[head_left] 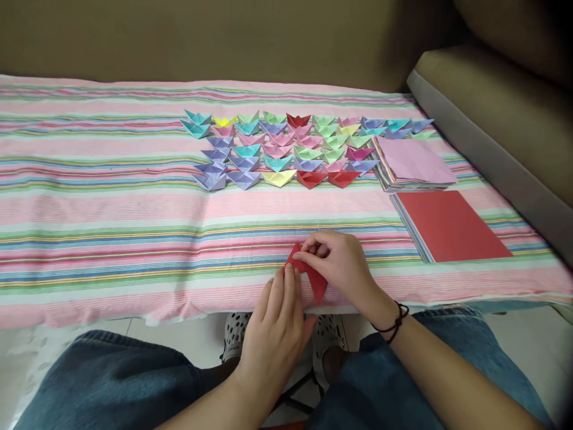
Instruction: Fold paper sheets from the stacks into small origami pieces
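Observation:
A partly folded piece of red origami paper [318,285] lies on the striped cloth near its front edge. My left hand [278,316] rests flat on the lower left of the paper, fingers stretched out and pressing it down. Over the paper's upper part, my right hand [338,263] pinches the red paper between thumb and forefinger. Part of the paper is hidden under both hands. Beyond it stand rows of small folded paper boats [280,178] in blue, purple, green, pink, yellow and red.
To the right lies a stack of square paper with a red sheet [452,227] on top. Behind it is another stack topped by a pink sheet [412,160]. The striped cloth [111,227] covers the seat, with a brown backrest [201,42] behind and an armrest [496,119] at right.

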{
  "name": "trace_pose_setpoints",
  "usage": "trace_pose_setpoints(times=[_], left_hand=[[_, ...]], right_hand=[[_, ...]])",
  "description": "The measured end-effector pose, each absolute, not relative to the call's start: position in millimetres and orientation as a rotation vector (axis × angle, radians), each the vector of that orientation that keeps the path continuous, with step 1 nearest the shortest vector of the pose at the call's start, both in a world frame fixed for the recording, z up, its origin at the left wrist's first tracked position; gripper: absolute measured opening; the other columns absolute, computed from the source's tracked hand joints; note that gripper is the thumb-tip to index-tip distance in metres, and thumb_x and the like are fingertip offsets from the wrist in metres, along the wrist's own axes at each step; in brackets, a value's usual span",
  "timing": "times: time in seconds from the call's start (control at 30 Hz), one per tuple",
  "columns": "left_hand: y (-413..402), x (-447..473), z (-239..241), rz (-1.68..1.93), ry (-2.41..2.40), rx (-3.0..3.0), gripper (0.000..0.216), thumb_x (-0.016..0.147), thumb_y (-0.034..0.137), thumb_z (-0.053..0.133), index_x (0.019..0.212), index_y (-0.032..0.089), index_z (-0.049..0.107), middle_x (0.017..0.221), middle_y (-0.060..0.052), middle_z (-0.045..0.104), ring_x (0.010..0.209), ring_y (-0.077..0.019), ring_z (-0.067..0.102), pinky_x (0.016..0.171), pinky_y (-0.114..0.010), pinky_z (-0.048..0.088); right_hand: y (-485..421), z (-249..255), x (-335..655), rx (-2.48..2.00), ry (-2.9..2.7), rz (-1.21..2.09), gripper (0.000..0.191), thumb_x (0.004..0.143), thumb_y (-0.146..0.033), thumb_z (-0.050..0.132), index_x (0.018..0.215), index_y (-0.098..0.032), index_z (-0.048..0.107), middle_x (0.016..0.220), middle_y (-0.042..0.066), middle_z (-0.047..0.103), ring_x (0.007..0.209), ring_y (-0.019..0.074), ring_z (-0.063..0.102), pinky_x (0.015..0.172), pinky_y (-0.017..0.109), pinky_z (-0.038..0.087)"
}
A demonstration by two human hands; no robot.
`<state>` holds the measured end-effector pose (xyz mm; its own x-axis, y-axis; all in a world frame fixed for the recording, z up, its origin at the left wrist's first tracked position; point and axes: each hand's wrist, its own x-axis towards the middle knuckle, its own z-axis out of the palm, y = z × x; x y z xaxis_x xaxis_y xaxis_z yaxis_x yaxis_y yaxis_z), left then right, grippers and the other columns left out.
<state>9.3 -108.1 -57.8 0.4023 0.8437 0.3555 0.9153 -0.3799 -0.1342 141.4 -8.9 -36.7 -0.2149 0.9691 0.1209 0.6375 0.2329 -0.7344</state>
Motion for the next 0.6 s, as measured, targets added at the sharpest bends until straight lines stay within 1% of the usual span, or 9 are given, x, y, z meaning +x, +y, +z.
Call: trace_pose_setpoints(times=[0.17, 0.33, 0.47, 0.6], left_hand=[[-108.5, 11.4, -55.4, -0.306, -1.511, -2.333, 0.052, 0.089, 0.038, 0.049, 0.125, 0.001, 0.053, 0.129, -0.016, 0.057, 0.118, -0.0259, 0.052, 0.101, -0.036, 0.038], [-108.0, 11.5, -53.6, -0.268, -1.472, -2.317, 0.047, 0.087, 0.036, 0.053, 0.124, 0.007, 0.056, 0.126, -0.016, 0.059, 0.111, -0.027, 0.057, 0.095, -0.038, 0.042], [-108.4, 12.9, -53.6, -0.218, -1.454, -2.29, 0.044, 0.087, 0.031, 0.054, 0.123, 0.006, 0.057, 0.124, -0.019, 0.06, 0.107, -0.0285, 0.059, 0.091, -0.039, 0.044], [-109.1, 14.4, -54.2, -0.212, -1.462, -2.278, 0.043, 0.087, 0.029, 0.054, 0.124, 0.007, 0.057, 0.125, -0.018, 0.06, 0.105, -0.0284, 0.06, 0.088, -0.04, 0.045]], right_hand=[[-8.7, -37.5, 141.6, -1.466, -1.935, 0.729, 0.014, 0.071, -0.025, 0.072, 0.061, -0.02, 0.063, 0.062, -0.002, 0.066, 0.052, 0.0112, 0.055, 0.05, 0.023, 0.039], [-9.2, -38.3, 140.6, -1.47, -1.937, 0.709, 0.014, 0.071, -0.025, 0.072, 0.061, -0.02, 0.062, 0.061, -0.002, 0.066, 0.052, 0.0112, 0.055, 0.051, 0.023, 0.039], [-9.2, -38.4, 139.0, -1.475, -1.933, 0.668, 0.016, 0.071, -0.026, 0.072, 0.061, -0.02, 0.061, 0.061, -0.002, 0.065, 0.053, 0.0115, 0.055, 0.05, 0.024, 0.039], [-8.4, -37.0, 139.5, -1.475, -1.945, 0.701, 0.016, 0.072, -0.026, 0.071, 0.061, -0.02, 0.061, 0.061, -0.002, 0.065, 0.053, 0.0115, 0.055, 0.051, 0.024, 0.039]])
